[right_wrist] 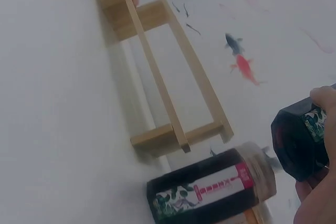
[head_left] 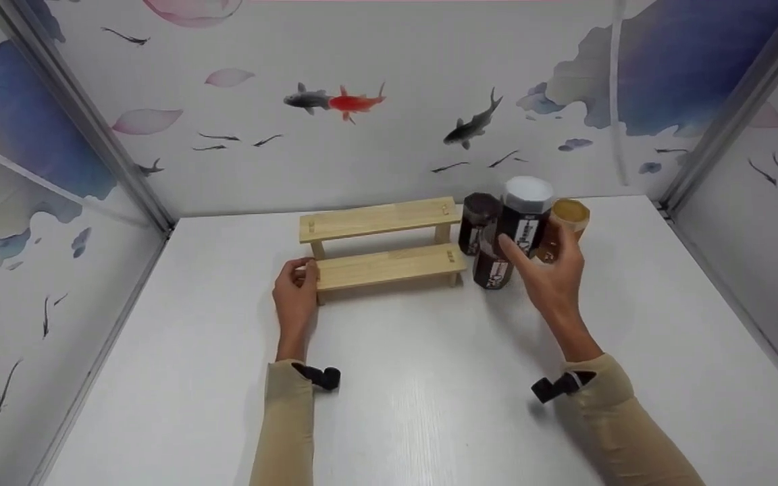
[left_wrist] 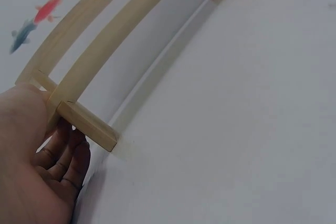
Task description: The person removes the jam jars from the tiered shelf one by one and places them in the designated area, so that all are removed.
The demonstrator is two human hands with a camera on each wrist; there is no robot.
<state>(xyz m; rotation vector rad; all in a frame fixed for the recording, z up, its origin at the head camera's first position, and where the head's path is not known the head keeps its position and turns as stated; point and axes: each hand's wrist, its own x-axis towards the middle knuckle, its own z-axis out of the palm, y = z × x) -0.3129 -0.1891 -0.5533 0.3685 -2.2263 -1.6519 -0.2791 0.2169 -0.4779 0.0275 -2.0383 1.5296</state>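
A two-tier wooden rack stands on the white table. My left hand grips the left end of its lower shelf, thumb near the top and fingers curled beneath. In my right hand is a dark faceted jar with a white lid, raised and tilted; the right wrist view shows its dark base. Below it, a dark jar with a printed label stands by the rack's right end. Behind that is another dark jar. A jar with a yellow lid is partly hidden by my right hand.
The white table extends in front of the rack. Behind it rises a wall painted with fish and petals. Metal-framed side panels border the table left and right.
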